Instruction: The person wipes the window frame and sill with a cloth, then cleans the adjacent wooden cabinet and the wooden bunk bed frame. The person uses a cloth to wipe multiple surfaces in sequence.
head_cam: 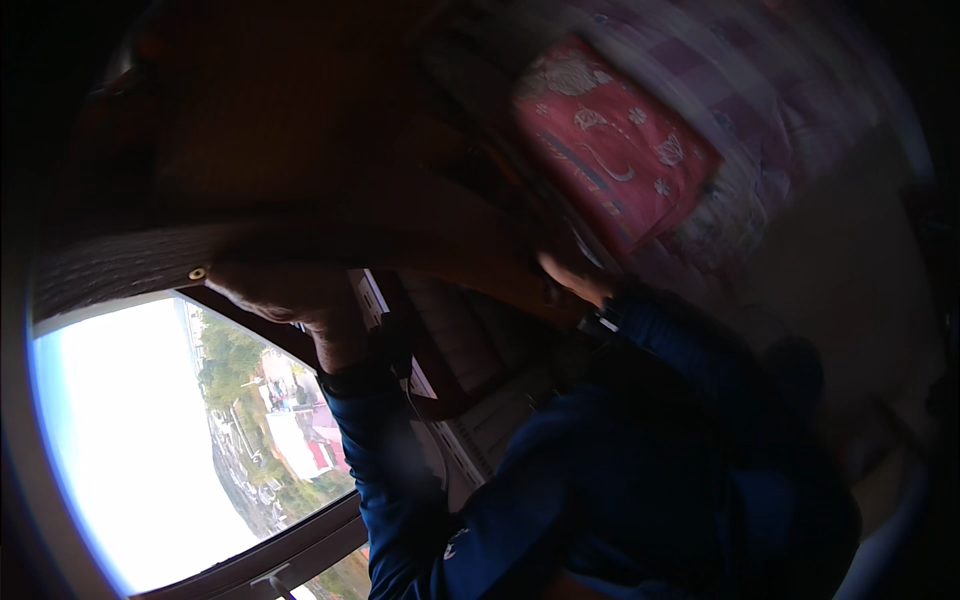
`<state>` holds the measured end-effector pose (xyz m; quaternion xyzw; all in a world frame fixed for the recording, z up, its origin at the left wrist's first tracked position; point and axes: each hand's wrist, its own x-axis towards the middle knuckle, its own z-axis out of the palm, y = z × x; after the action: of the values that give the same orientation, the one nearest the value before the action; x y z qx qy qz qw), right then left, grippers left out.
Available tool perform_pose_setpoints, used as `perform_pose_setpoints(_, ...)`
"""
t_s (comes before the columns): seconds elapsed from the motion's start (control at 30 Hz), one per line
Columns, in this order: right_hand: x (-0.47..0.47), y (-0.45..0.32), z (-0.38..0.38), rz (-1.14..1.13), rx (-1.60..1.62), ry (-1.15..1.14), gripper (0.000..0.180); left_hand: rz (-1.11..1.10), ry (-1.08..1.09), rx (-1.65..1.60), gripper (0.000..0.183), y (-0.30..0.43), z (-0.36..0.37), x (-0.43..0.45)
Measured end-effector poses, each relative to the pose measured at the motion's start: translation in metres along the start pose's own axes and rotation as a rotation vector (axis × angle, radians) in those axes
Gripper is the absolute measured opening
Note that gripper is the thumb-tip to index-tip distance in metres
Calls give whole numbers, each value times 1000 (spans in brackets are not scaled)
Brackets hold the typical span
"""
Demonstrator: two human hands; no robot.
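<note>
A large dark brown panel (300,172), perhaps wooden furniture, fills the upper left in deep shade. Along its lower edge, beside the window, my left hand (277,296) grips it; the fingertips are lost in shadow. A small brass-coloured ring (196,273) sits on the textured edge just past that hand. My right hand (576,279), blurred and partly dark, is at the panel's right part, near the bed. Its fingers are hidden, so I cannot tell how it holds. A wristwatch or band (600,324) is on the right wrist.
A bright window (135,442) with a dark frame (255,551) lies at the left, with trees and buildings outside. Folded pink patterned bedding (615,142) rests on a checked bed cover (720,67). A thin cable (427,427) hangs beside my left sleeve.
</note>
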<state>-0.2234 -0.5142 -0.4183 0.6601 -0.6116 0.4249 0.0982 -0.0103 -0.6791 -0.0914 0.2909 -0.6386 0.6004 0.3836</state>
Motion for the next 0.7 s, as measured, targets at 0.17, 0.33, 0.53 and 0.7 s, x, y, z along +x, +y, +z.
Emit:
perform_pose_setpoints(0.17, 38, -14, 22, -81, 179, 187, 48, -457, -219, -279, 88, -12, 2, -15)
perform_pose_setpoints(0.33, -73, 17, 53, 603, 1642, 1, 45, -595, -185, -375, 84, -11, -11, 13)
perform_pose_setpoints(0.53, -181, 57, 104, 1200, 2822, 353, 42, -964, 44, -724, 55, 27, -27, 59)
perform_pose_setpoints(0.7, -209, 70, 74, 1150, 1510, -194, 41, -1287, 28, -640, 51, 27, -41, 69)
